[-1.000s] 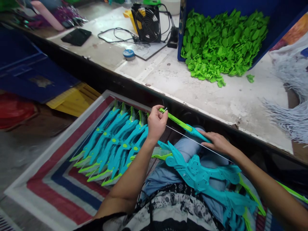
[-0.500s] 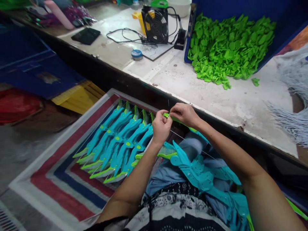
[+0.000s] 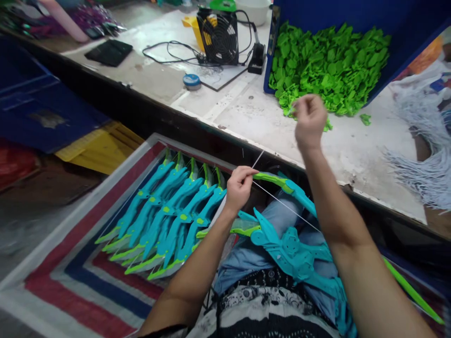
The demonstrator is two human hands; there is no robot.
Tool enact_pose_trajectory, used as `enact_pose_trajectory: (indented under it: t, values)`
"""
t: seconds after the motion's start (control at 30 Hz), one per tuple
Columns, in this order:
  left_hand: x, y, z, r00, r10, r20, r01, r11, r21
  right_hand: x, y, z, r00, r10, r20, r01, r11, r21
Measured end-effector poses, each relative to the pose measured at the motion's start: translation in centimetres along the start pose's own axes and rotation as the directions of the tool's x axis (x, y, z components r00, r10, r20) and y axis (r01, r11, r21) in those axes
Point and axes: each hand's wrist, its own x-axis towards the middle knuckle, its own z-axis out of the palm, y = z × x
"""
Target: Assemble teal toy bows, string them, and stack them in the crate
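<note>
My left hand (image 3: 240, 188) is closed on the green tip of a turquoise-and-green plastic toy bow (image 3: 272, 178) above my lap. From that tip a white string (image 3: 286, 206) runs down to the right, and a short length sticks up past my fingers. My right hand (image 3: 311, 121) is raised over the tabletop in front of the heap of green plastic pieces (image 3: 327, 65). Its fingers are curled together, and what they hold, if anything, does not show. More turquoise bow parts (image 3: 292, 253) lie across my lap beneath the held bow.
Several finished-looking bows (image 3: 167, 211) lie in a row on a striped surface (image 3: 52, 277) at my left. A blue bin (image 3: 334, 11) tips its green pieces onto the table (image 3: 232, 126). A black fan (image 3: 220, 37), blue round tin (image 3: 192, 80) and bundled white strings (image 3: 419, 173) are around it.
My right hand has left the bow's tip and moved up and right over the table. My left hand stays on the tip, and a string end now shows above it.
</note>
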Motion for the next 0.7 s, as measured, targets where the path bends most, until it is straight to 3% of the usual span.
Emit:
enact_pose_trajectory:
  t: [0.07, 0.13, 0.17, 0.23, 0.33, 0.4, 0.47, 0.57, 0.7]
  values:
    - [1.1, 0.6, -0.3, 0.979, -0.201, 0.018, 0.201, 0.966, -0.165, -4.4, -3.6, 1.4, 0.994, 0.034, 0.101, -0.049, 0.987, 0.151]
    - [2.3, 0.9, -0.8, 0.923, -0.383, 0.034, 0.374, 0.874, -0.311, -9.2, -6.5, 3.2, 0.977, 0.019, 0.210, -0.074, 0.963, 0.258]
    - [2.8, 1.0, -1.2, 0.902, -0.432, 0.025, 0.415, 0.848, -0.328, -11.2, -7.3, 4.1, 0.975, 0.054, 0.214, -0.115, 0.953, 0.280]
    - [3.3, 1.2, -2.2, 0.909, -0.416, -0.030, 0.402, 0.892, -0.208, -13.5, -7.5, 5.4, 0.972, 0.145, 0.186, -0.196, 0.935, 0.295]
    - [3.2, 1.8, -3.4, 0.969, -0.224, -0.107, 0.233, 0.969, 0.083, -14.0, -6.3, 6.6, 0.961, 0.231, 0.151, -0.267, 0.917, 0.298]
    - [2.8, 2.2, -3.7, 0.975, -0.186, -0.122, 0.195, 0.978, 0.069, -13.4, -5.9, 7.1, 0.960, 0.242, 0.140, -0.275, 0.912, 0.305]
    - [2.4, 2.5, -3.5, 0.953, -0.282, -0.111, 0.271, 0.957, -0.103, -13.0, -6.0, 7.6, 0.959, 0.266, 0.096, -0.283, 0.901, 0.330]
    - [2.2, 2.4, -3.1, 0.878, -0.478, -0.016, 0.451, 0.838, -0.307, -13.1, -6.5, 8.1, 0.946, 0.319, 0.047, -0.313, 0.872, 0.376]
    - [2.1, 1.8, -3.3, 0.803, -0.580, 0.137, 0.588, 0.735, -0.336, -13.7, -6.5, 8.5, 0.930, 0.366, 0.038, -0.351, 0.851, 0.391]
